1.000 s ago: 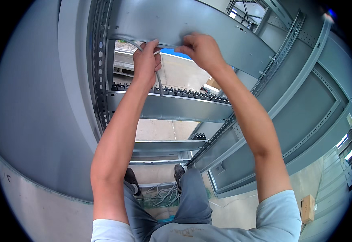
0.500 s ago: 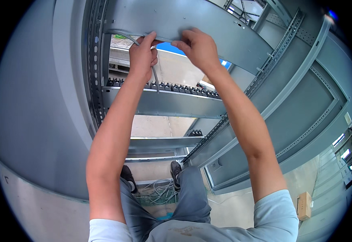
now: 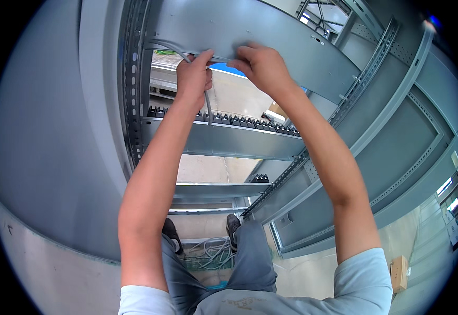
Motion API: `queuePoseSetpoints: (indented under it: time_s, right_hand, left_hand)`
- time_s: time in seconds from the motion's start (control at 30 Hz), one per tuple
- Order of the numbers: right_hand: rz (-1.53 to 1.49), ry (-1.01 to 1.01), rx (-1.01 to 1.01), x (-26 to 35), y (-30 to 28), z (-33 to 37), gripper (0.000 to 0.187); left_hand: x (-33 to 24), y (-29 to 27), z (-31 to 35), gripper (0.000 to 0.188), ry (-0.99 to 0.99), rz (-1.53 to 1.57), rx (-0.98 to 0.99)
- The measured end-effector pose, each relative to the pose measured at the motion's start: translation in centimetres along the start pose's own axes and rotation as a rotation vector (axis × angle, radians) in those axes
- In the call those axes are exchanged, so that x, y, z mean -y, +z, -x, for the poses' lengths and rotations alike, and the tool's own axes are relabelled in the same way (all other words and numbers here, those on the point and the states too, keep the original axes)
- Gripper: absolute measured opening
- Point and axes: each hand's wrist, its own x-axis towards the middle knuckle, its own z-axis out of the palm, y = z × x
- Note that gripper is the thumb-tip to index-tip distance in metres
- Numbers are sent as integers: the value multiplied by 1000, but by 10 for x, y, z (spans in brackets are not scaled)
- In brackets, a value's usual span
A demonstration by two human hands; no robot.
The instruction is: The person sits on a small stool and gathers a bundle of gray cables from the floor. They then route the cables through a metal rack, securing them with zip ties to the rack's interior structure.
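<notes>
Near the top centre of the frame, the person's left hand [image 3: 193, 80] closes around a grey cable [image 3: 207, 105] — a length of it hangs below the fist, across a row of black clips [image 3: 245, 122]. Just right of it, the right hand [image 3: 262, 64] bends its fingers at a metal panel's [image 3: 208, 23] lower edge — whether they pinch anything, one cannot tell.

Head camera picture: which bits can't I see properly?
In the head view:
Grey cable: its middle is hidden by the left hand.
Right hand: it hides some of its own fingertips, so its grip is unclear.
Upper metal panel: its top is cut off by the picture's upper edge.
Row of black parts: partly hidden by the left forearm.
</notes>
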Motion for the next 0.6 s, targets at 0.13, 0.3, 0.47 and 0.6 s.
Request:
queuePoseSetpoints:
  time_s: [0.13,0.3,0.47,0.6]
  right_hand:
    - [29,-2,-23,-5,-1,2,31]
    - [17,90,4,5,1,0,33]
    - [66,150,43,7,-7,-2,31]
    - [61,144,32,9,-2,-3,32]
  left_hand:
    - [3,0,3,22,-9,4,13]
    - [-1,1,4,23,-9,-6,13]
    - [1,3,4,25,-18,-8,10]
    - [-1,0,4,25,-22,14,18]
